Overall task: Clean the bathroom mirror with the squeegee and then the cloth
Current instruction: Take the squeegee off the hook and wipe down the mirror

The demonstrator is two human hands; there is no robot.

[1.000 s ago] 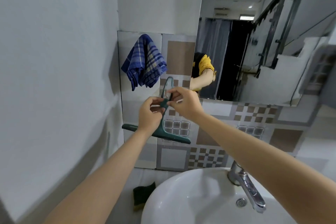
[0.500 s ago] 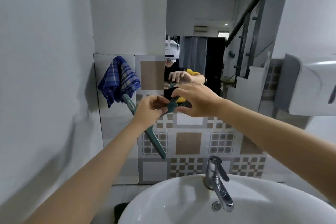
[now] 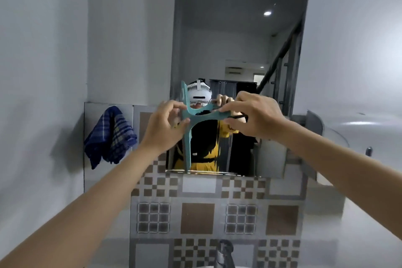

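Observation:
A teal squeegee (image 3: 188, 137) is held up in front of the lower part of the wall mirror (image 3: 237, 54). Its blade stands nearly upright, and its handle runs to the right. My left hand (image 3: 167, 126) pinches the squeegee where blade and handle meet. My right hand (image 3: 252, 113) grips the handle end. A blue plaid cloth (image 3: 109, 136) hangs on the tiled wall left of the mirror, apart from both hands. The mirror reflects a person in yellow with a white headset.
Patterned brown and white tiles (image 3: 217, 213) cover the wall below the mirror. A chrome tap (image 3: 224, 252) rises at the bottom edge. A white wall-mounted unit (image 3: 365, 132) juts out at the right. A plain white wall (image 3: 41, 93) closes in on the left.
Both hands have raised the squeegee from below the mirror up in front of it. Its blade turned from slanted to nearly upright. The view tilted up, so the basin dropped out of sight.

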